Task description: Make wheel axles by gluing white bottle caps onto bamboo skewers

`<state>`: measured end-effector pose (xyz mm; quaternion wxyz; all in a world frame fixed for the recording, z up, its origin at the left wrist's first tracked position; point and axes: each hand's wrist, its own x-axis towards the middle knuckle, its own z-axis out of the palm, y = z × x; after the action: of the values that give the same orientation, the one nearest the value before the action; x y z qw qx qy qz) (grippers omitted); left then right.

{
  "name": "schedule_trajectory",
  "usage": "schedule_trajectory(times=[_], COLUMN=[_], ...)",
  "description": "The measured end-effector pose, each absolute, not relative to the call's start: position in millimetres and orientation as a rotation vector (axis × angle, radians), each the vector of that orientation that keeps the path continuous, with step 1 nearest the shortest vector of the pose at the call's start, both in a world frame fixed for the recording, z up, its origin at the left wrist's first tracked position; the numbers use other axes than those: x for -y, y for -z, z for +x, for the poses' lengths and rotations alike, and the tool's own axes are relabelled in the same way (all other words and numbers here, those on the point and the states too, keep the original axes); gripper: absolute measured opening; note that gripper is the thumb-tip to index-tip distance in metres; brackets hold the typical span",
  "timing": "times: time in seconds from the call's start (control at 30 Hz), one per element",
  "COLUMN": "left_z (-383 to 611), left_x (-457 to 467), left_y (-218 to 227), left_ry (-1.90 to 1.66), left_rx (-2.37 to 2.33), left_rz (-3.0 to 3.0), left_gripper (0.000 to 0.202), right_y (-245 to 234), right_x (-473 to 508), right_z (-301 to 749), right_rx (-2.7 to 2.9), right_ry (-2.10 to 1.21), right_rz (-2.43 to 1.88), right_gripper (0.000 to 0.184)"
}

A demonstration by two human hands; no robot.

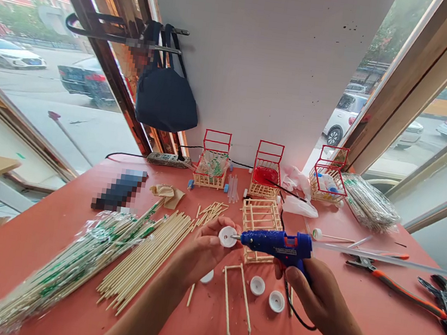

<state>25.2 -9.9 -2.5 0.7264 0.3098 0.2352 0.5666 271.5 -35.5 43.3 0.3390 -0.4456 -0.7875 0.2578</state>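
Note:
Between the fingers of my left hand [208,245] is a white bottle cap [227,237], its hollow side facing the glue gun. My right hand [316,289] grips a blue hot glue gun [275,244], and the nozzle points left at the middle of the cap, apparently touching it. A clear glue stick [360,254] juts from the gun's rear. Two white caps [257,285] lie below the gun, and another cap [207,277] is partly hidden under my left hand. A frame of thin sticks [246,308] lies in front of me, and a stick-built basket [261,219] sits behind the gun.
Left are loose wooden sticks [147,259] and bagged sticks [74,263]. Small stick carts [210,174] stand along the wall, near a power strip [169,159]. At right lie orange-handled pliers [408,293], black pliers [446,307] and a wrapped bundle [369,203]. The gun's cord [298,317] loops below.

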Motion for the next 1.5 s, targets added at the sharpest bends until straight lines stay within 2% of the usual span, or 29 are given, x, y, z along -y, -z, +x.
schedule_trajectory(times=[0.4,0.7,0.97,1.27,1.5], left_z=[23.1,24.8,26.3,24.7,25.5], left_x=[7.9,9.2,8.4,10.1,9.8], left_y=[9.8,9.6,10.1,12.1,12.7], left_ry=[-1.217,-1.207,-1.187,-1.163,-1.157], left_rx=[-0.430,-0.408,-0.397,-0.384,-0.374], left_rz=[0.673,0.674,0.670,0.683,0.681], left_gripper=[0.034,0.030,0.031,0.028,0.028], right_y=[-43.7,-41.4,-41.6,-42.0,-42.2], right_x=[34.9,33.3,30.4,29.1,29.6], right_z=[271.2,272.2,272.4,274.5,275.7], right_rx=[2.131,2.154,2.092,2.034,2.066], right_ry=[-0.706,-0.777,-0.797,-0.899,-0.844], right_rz=[-1.165,-1.219,-1.180,-1.168,-1.162], right_gripper=[0.043,0.054,0.052,0.058,0.061])
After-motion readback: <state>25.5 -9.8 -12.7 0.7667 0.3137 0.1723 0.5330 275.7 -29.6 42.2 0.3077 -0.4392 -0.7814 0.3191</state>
